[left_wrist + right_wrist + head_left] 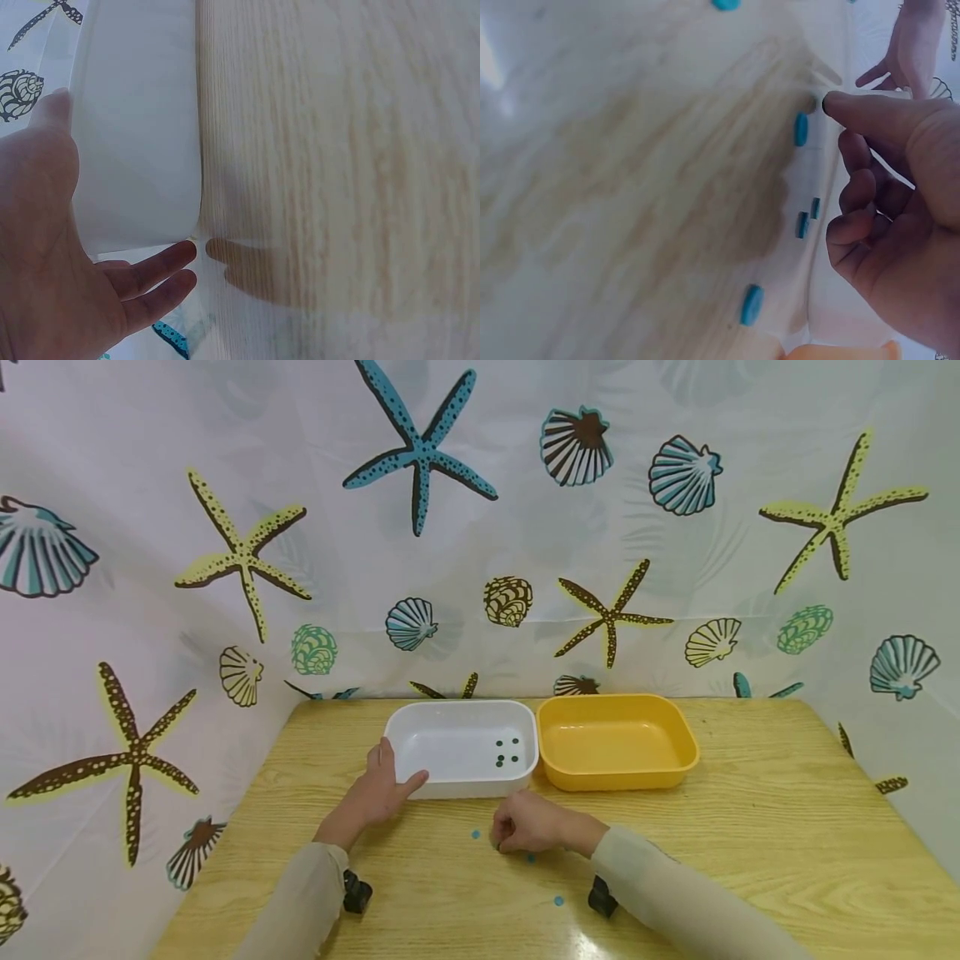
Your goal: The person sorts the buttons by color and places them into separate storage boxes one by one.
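Right hand, yours (534, 821): fingers bent, held low over the table (765, 827); thumb and forefinger appear to pinch one small dark disc (826, 104). This piece judged picked up, not yet placed. Location: at your fingertips, nearer you than the trays; whether it touches the wood cannot be told.

Blue discs (476, 834), loose on the table, outside both trays: judged the part left to do. Three show in the head view: one just left of your right hand, one close by its near edge, one nearer you, below the wrist. The right wrist view shows more; exact count uncertain.

White tray (442, 752): just beyond your right hand. Contents: five dark discs (514, 758), lying flat and grouped toward the right end; judged the part done.

Left hand, yours (378, 789): at the white tray's near left corner, thumb at the near rim, fingers along the left end; spread, not clenched, seemingly steadying it.

Yellow tray (611, 747): right beside the white one, farther out to your right.
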`<state>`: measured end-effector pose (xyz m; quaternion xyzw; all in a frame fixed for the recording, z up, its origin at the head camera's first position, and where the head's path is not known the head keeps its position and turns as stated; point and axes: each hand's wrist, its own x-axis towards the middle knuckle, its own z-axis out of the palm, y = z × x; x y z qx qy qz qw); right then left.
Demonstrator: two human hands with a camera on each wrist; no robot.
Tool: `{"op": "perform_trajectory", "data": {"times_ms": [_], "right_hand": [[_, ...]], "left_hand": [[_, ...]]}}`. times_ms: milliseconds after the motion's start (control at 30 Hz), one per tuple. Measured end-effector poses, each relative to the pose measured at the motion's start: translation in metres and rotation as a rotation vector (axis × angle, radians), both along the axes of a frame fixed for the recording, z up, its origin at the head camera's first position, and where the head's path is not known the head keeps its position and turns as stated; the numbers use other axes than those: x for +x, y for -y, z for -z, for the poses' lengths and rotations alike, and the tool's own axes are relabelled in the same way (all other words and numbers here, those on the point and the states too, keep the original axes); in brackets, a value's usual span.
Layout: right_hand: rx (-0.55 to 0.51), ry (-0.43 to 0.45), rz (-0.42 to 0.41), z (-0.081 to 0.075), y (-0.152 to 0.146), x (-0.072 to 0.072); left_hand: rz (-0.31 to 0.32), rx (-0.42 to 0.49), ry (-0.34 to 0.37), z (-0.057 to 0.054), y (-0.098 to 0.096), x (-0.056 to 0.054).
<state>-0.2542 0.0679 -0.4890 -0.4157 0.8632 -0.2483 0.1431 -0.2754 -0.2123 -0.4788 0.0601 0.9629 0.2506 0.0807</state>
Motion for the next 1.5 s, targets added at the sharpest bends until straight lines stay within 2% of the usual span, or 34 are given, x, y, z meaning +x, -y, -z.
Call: {"op": "perform_trajectory", "data": {"times_ms": [200,533,833,1167,1500], "right_hand": [[-0.041,0.060,0.031,-0.008,-0.008,0.002],[-0.104,0.057,0.081,-0.017,-0.028,-0.002],[-0.243,0.096,0.112,-0.030,-0.044,-0.007],[-0.314,0.185,0.250,-0.046,-0.055,-0.017],[-0.384,0.251,0.380,-0.055,-0.052,-0.028]], "left_hand": [[-0.004,-0.001,0.003,0.000,0.000,-0.001],[-0.001,-0.008,0.004,-0.001,0.001,0.000],[-0.010,-0.015,0.013,0.001,0.002,-0.002],[0.002,-0.023,0.010,0.001,0.001,-0.001],[-0.002,-0.018,0.011,0.001,0.001,-0.002]]}}
